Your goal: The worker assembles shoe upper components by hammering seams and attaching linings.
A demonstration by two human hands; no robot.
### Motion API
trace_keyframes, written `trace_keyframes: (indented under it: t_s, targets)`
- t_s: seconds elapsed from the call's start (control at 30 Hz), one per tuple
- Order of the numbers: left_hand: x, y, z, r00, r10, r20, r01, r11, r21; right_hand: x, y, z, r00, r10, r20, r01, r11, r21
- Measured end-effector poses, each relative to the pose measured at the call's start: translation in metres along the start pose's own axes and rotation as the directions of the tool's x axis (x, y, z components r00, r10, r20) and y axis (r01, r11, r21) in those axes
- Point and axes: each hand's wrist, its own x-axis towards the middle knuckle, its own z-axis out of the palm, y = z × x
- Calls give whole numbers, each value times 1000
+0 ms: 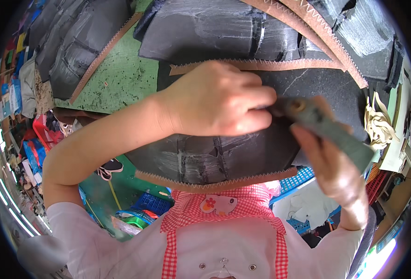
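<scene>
Head view: black leather panel with zigzag tan edging lies on the green bench, under both hands. Left hand pinches its surface, fingers together. Right hand is clamped on a grey flat tool; the step appears to be marking or trimming. Next stroke needs steady pressure. Blue crates below; contents unclear.

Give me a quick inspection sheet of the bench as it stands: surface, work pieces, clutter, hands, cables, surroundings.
Surface: green table, scuffed.
Job's things: black sheet with tan zigzag edging; grey-green flat tool.
Clutter: more black pieces stacked at back; tan offcuts on the right.
Grippers: left hand presses the black sheet, fingers curled; right hand grips the tool.
Cables: nothing seen.
Surroundings: blue crates and red baskets on the floor.
</scene>
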Motion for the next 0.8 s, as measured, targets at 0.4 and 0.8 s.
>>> trace_keyframes:
  t_s: [0.4, 0.8]
  targets:
    - [-12, 14, -3, 982, -159, -103, 169, 982, 87, 7, -14, -1, 995, 82, -59, -89, 989, -122]
    - [-16, 27, -13, 970, -241, -33, 243, 964, 106, 17, -22, 3, 976, 3, 219, 47, 974, -223]
